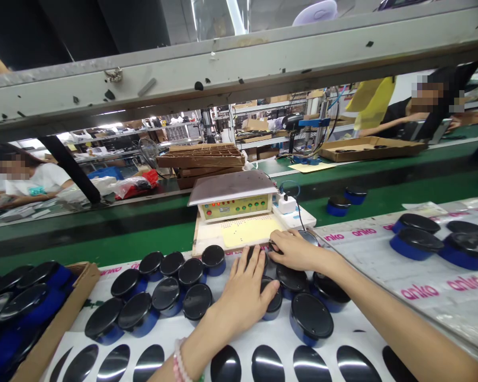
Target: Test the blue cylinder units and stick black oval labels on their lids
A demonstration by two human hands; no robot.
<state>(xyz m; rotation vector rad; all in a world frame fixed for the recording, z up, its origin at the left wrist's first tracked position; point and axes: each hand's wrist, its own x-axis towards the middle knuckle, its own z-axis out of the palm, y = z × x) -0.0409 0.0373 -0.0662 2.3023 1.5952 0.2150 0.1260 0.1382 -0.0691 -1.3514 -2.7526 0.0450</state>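
My left hand (242,292) lies with fingers stretched and spread over round black-topped blue units (191,272), touching at least one under its fingertips and one by its thumb. My right hand (298,250) is curled, fingers bent around the edge of a black-topped round unit (276,248) that it partly hides. More of these units, such as one by my right wrist (311,318), stand around both hands. In front lies a sheet of glossy black oval stickers (267,363). A control box (235,204) with lit indicators stands just beyond my hands.
A cardboard box (59,318) of similar units stands at the left. Several units (416,243) sit on the raised surface at right, two more (338,206) on the green conveyor (159,233). A metal beam (239,69) crosses overhead. Two people (43,178) work across the line.
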